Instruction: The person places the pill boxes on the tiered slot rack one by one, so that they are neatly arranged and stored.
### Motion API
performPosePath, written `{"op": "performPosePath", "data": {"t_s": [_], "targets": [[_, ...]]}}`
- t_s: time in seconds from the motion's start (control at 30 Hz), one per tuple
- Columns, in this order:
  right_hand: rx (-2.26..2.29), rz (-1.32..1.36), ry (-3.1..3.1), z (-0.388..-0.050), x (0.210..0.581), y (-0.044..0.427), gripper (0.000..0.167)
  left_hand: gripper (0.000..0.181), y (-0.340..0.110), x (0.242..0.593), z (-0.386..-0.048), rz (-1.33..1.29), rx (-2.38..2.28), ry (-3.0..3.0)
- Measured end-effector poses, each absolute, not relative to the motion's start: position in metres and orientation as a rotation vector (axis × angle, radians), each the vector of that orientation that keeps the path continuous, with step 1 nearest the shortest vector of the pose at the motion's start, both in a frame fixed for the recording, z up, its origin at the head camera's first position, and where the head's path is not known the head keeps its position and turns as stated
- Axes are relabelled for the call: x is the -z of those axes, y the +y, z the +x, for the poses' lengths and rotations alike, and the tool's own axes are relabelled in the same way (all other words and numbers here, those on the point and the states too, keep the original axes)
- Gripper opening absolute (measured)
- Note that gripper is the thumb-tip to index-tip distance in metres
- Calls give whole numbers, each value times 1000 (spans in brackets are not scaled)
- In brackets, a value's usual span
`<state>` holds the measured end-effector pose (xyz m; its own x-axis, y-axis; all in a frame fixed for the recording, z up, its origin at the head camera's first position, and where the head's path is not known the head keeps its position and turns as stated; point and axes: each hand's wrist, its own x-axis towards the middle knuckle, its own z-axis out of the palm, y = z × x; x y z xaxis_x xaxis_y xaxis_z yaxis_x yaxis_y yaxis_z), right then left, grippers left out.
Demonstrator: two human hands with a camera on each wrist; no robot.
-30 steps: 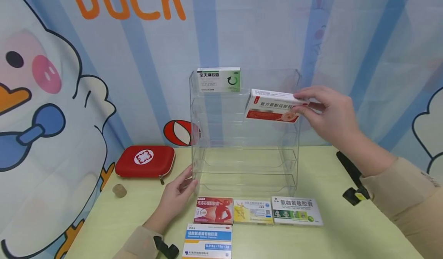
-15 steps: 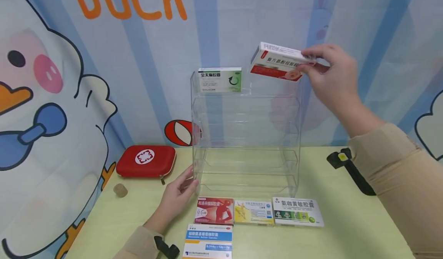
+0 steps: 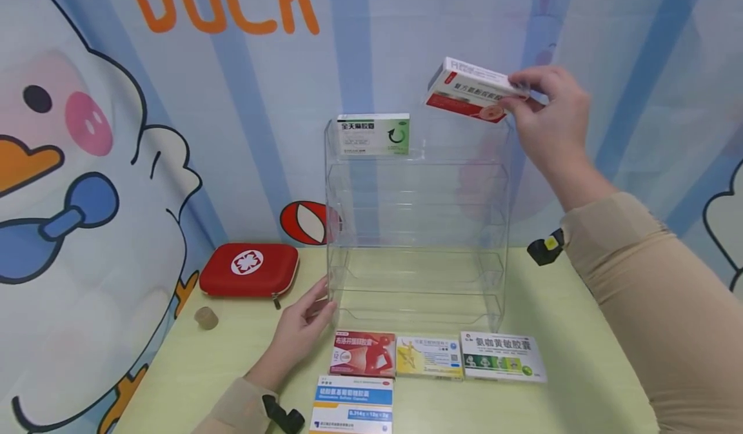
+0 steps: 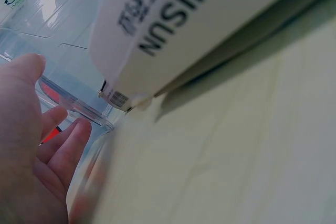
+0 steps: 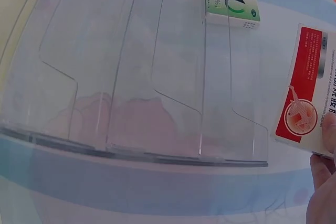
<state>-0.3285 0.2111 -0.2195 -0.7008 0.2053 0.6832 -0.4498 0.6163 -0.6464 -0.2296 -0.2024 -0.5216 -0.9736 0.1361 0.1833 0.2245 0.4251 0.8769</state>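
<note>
The right hand (image 3: 554, 108) pinches the tilted red-and-white box (image 3: 461, 94) by one end above the clear rack (image 3: 416, 227), where a slipping pinch could drop it, while the left hand (image 3: 298, 327), fingers relaxed, touches the rack's side.

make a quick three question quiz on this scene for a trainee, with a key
1. True or false: the green-and-white box sits at the top of the clear rack.
2. Multiple choice: which hand pinches the red-and-white box? A) left; B) right; C) neither.
3. Count: in the head view, how many medicine boxes lie on the table in front of the rack?

Key: 1. True. 2. B, the right hand. 3. Four.
</note>
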Motion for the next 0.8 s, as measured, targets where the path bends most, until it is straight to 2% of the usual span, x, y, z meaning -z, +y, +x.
{"op": "performPosePath", "data": {"t_s": [0.43,0.8], "targets": [[-1018,113,-2193,-340,227,200,29,63,-203,521,-229,-317,1597,-2586],[-1011,74,-2348,-344,236,203,36,63,-201,521,-228,-315,1584,-2594]]}}
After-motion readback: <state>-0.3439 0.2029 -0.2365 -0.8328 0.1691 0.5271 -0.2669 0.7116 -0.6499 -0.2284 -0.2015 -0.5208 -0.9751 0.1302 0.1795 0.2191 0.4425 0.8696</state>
